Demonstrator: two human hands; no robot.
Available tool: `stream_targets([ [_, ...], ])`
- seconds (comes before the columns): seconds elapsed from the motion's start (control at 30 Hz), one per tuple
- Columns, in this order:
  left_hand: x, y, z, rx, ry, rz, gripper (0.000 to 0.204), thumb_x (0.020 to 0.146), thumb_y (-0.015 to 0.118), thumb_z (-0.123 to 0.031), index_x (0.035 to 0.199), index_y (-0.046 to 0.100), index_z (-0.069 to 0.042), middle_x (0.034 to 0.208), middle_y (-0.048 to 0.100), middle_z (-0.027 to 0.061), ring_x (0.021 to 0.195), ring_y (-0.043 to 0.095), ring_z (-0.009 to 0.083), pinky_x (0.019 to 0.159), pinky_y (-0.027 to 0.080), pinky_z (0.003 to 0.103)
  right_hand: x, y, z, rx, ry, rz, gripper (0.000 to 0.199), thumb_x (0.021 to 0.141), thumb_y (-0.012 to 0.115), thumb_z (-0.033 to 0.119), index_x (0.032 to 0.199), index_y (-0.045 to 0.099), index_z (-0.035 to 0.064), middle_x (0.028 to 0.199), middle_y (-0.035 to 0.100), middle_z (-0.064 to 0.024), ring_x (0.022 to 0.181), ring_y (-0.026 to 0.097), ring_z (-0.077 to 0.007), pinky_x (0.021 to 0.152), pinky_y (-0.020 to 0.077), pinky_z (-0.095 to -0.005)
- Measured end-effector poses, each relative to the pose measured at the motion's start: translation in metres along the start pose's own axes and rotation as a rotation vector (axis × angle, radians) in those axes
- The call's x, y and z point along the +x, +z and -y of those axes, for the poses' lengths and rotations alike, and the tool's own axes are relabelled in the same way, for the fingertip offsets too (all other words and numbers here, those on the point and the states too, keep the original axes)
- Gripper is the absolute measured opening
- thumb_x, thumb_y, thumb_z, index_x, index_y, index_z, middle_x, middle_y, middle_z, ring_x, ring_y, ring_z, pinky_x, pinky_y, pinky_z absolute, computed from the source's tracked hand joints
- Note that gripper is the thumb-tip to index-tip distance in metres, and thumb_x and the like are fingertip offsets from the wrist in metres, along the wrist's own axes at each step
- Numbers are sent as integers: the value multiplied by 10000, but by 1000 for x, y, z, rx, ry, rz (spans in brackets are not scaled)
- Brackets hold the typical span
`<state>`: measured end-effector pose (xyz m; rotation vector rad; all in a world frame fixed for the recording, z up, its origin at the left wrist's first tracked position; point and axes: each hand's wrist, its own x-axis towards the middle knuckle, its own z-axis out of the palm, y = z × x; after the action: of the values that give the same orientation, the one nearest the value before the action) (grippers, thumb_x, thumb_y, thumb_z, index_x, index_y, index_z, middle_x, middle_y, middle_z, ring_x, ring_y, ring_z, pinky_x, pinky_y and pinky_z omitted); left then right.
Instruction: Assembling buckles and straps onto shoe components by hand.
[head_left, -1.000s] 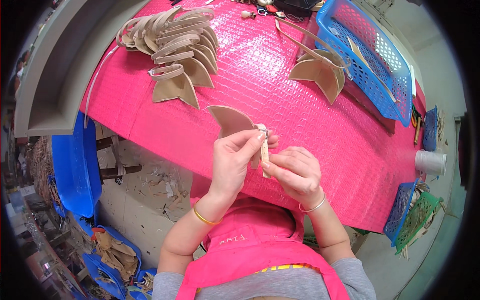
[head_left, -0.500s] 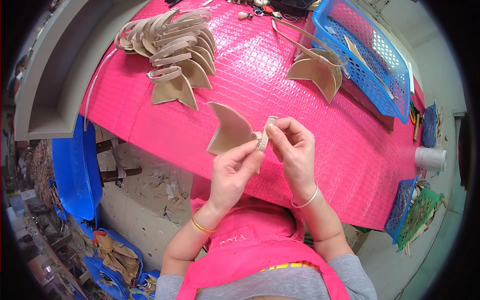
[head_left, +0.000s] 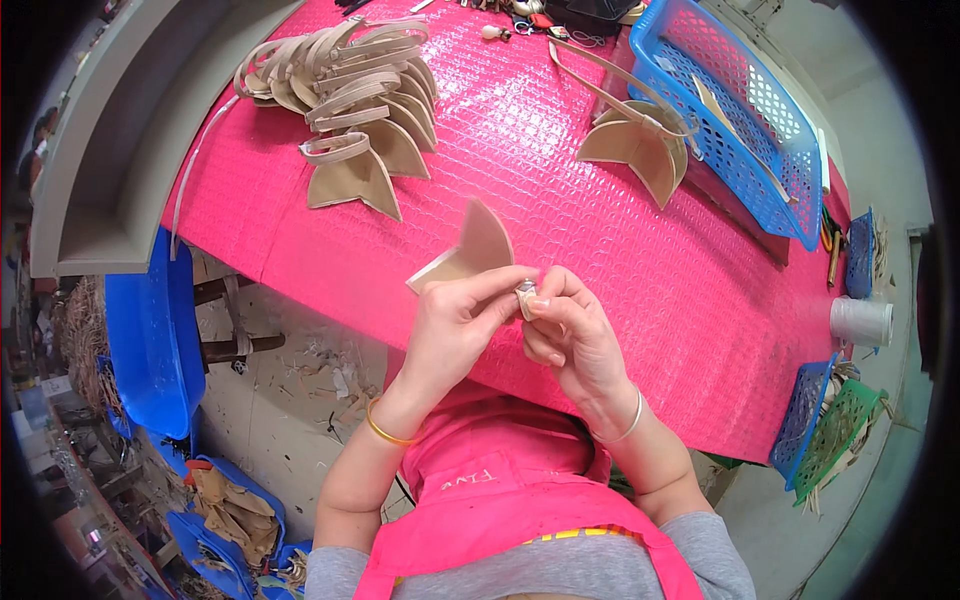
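A matt tan leather-like piece [head_left: 470, 250] sits between bare hands over a glossy pink table cover [head_left: 560, 170] with a quilted, bubbled texture. Far left, similar matt tan pieces [head_left: 350, 100] lie stacked; far right stands a blue plastic lattice basket [head_left: 740, 110].

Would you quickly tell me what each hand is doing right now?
Left hand: closed, pinching the tan leather piece.
Right hand: closed, fingertips pinching the same piece's strap end.

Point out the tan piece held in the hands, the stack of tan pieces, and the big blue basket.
Tan piece [head_left: 478, 245], head view, on its curved upper flap.
Stack of tan pieces [head_left: 365, 110], head view, mid-pile.
Blue basket [head_left: 760, 100], head view, on its mesh floor.
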<state>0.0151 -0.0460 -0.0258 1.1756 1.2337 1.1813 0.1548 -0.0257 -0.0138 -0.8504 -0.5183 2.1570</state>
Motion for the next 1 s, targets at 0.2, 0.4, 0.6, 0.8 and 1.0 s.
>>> stream_targets([
  [0.2,-3,10,5,158,97,-191,190,753,592,18,941,617,26,781,647,119,688,608,109,597,474,226,7,-5,-2,-48,-11,-45,169,802,569,146,695,446,102,547,414,39,389,290,-30,361,211,-186],
  [0.4,-5,13,6,279,227,-275,156,730,611,31,886,617,33,760,639,134,657,623,148,573,473,237,11,-9,-3,-32,9,-12,177,804,576,165,706,445,98,538,410,35,385,284,-34,367,204,-190],
  [0.6,-5,15,7,319,278,-317,106,714,622,32,818,606,29,710,625,126,613,615,177,536,461,250,20,-10,-21,-232,-226,-144,170,825,578,207,780,482,73,614,472,26,508,393,-35,452,299,-179],
  [0.8,-6,2,4,414,303,-215,88,707,630,25,791,603,22,681,613,113,564,592,180,508,441,263,33,-9,5,-418,-150,40,148,817,584,163,886,565,33,722,555,17,611,449,-28,541,329,-156],
  [1.0,-13,7,2,210,183,-143,106,735,609,-7,837,617,21,679,608,121,580,594,196,548,453,286,52,-6,16,-396,-230,-7,112,789,601,105,848,591,10,705,583,-19,613,527,-62,571,423,-188],
])
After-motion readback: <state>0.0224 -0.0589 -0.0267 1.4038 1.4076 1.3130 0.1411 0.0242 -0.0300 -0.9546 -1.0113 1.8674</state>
